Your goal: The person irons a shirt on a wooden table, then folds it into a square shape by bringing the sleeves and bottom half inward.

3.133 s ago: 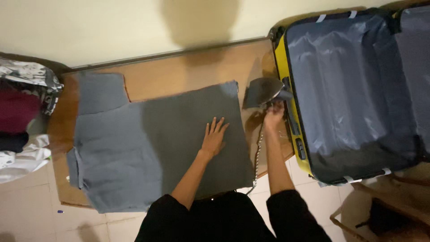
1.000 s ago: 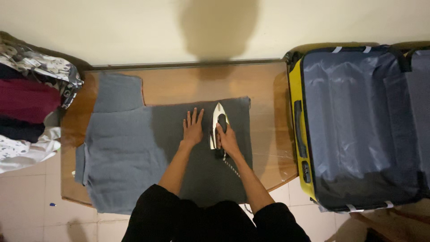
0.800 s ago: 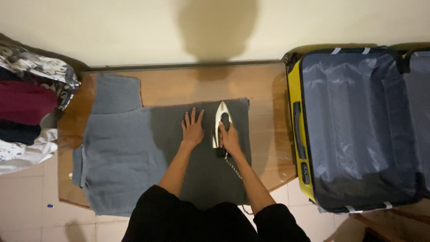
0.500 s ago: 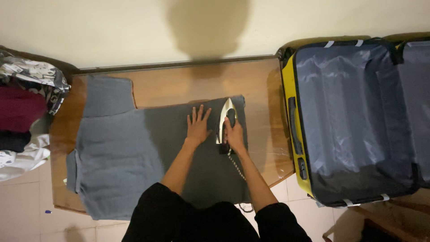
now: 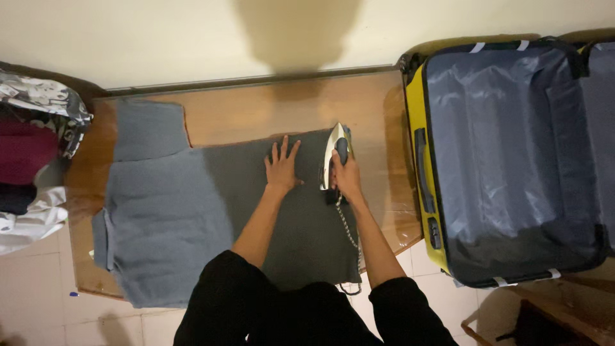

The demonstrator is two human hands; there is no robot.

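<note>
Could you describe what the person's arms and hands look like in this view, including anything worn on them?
Both forearms are bare from roughly the elbow down. Black sleeves cover the upper arms and match the black clothing on the body. The left hand and the right hand are bare, with no gloves. No watch, bracelet or ring can be made out at this size.

A board [image 5: 256, 109] fills the middle of the frame, a garment [image 5: 192, 218] spread on it. An iron [image 5: 334, 154] stands on the garment's upper right. An open suitcase [image 5: 512, 160] lies right; piled clothes [image 5: 29, 166] lie left.
</note>
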